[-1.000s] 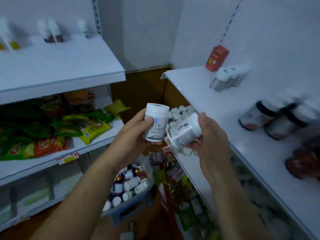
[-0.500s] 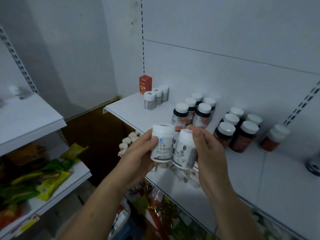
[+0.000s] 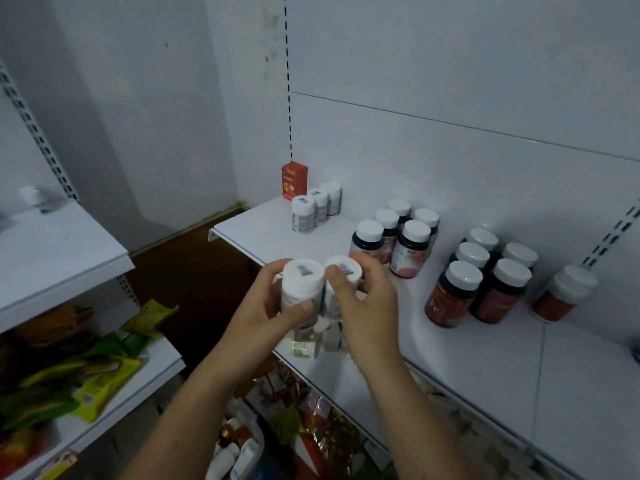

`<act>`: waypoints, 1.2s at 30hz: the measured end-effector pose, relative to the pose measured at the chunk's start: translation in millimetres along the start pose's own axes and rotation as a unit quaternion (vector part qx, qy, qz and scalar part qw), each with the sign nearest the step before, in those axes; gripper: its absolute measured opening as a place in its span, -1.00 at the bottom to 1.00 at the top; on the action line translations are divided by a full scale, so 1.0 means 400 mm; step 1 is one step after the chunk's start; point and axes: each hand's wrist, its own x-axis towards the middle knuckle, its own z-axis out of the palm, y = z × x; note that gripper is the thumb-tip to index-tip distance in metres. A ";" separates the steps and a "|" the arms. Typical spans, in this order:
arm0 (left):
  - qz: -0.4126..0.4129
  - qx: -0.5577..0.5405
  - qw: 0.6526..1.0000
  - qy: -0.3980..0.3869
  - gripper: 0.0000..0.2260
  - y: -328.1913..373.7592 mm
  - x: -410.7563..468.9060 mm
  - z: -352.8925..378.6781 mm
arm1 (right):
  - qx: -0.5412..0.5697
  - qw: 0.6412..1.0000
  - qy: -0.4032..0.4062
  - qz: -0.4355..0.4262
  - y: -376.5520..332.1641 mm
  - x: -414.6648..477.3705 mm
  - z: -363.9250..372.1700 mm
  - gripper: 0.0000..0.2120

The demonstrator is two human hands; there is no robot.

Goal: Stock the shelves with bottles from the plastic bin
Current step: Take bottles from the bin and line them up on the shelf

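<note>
The left hand [image 3: 266, 318] grips a white plastic bottle with a white screw cap [image 3: 302, 289], with the thumb across its front and the fingers wrapped behind. The right hand [image 3: 369, 306] grips a second white plastic bottle of the same kind [image 3: 348, 268], with the thumb on the rim of the cap and the fingers curled over the far side. The two bottles stand upright, side by side and touching, over the front edge of the white metal shelf [image 3: 491, 362] on the right. I cannot tell whether their bases rest on it.

At the back corner of this shelf stands a small red cardboard box [image 3: 294, 180], and just beside it is a row of three small white bottles [image 3: 313, 209]. Further right is a cluster of dark bottles with white caps and reddish labels [image 3: 398, 237]. A second cluster of the same dark bottles [image 3: 485, 282] comes next, and a single one [image 3: 566, 294] stands apart at the far right.

Low in the view, between the forearms, is part of the bluish plastic bin [image 3: 265, 471]. It holds small bottles [image 3: 242, 457], some white and at least one dark with an amber cap.

The white shelving on the left [image 3: 62, 258] holds green and yellow snack packets [image 3: 86, 368] on its lower level. A blurred small white bottle [image 3: 34, 199] stands on its upper level.
</note>
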 end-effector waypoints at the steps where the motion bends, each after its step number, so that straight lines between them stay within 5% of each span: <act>1: 0.006 0.004 1.000 0.005 -0.49 -0.009 0.019 -0.022 | -0.001 1.000 -0.002 0.002 0.009 0.021 0.032 -0.65; 11: 0.050 0.108 0.992 0.045 -0.48 -0.181 0.373 -0.149 | -0.044 0.989 0.136 0.045 0.134 0.337 0.280 -0.78; 20: 0.060 0.270 0.958 0.081 -0.47 -0.261 0.500 -0.133 | -0.027 0.973 0.200 0.109 0.198 0.429 0.336 -0.55; 25: 0.047 0.238 0.967 0.078 -0.55 -0.271 0.519 -0.113 | -0.041 0.973 0.193 0.123 0.219 0.414 0.337 -0.47; 31: 0.064 0.215 0.971 0.084 -0.75 -0.250 0.538 -0.091 | -0.047 0.979 0.173 0.093 0.219 0.392 0.338 -0.49; 36: 0.056 0.225 0.969 0.091 -0.61 -0.280 0.530 -0.102 | -0.143 0.976 0.165 -0.011 0.195 0.418 0.329 -0.60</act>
